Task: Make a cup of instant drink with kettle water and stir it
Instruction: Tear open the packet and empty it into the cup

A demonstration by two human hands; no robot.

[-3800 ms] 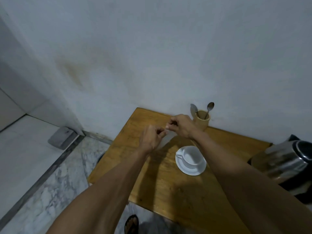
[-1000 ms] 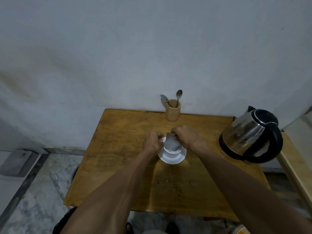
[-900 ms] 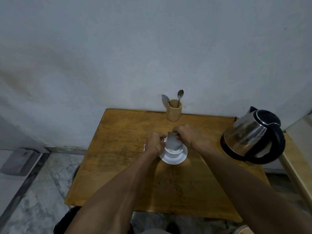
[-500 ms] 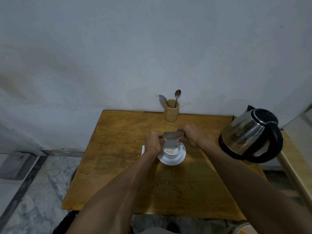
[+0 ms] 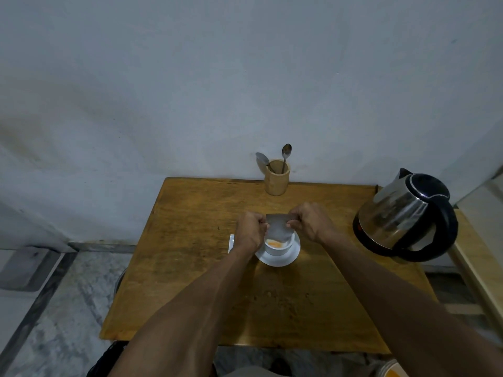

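A white cup (image 5: 278,248) stands on a white saucer (image 5: 285,261) in the middle of the wooden table (image 5: 190,268). Orange powder lies inside the cup. Directly above it hangs a silvery sachet (image 5: 277,228), mouth down. My left hand (image 5: 249,231) pinches its left edge and my right hand (image 5: 309,221) pinches its right edge. A steel kettle (image 5: 402,216) with a black handle sits at the table's right side.
A wooden holder (image 5: 277,180) with two spoons (image 5: 285,155) stands at the table's back edge by the wall. A small white scrap (image 5: 231,242) lies left of the saucer, partly behind my left wrist. Marble floor lies to the left.
The sachet has been tipped over the cup and lifted slightly, and orange powder now lies in the cup. Both hands stay on the sachet.
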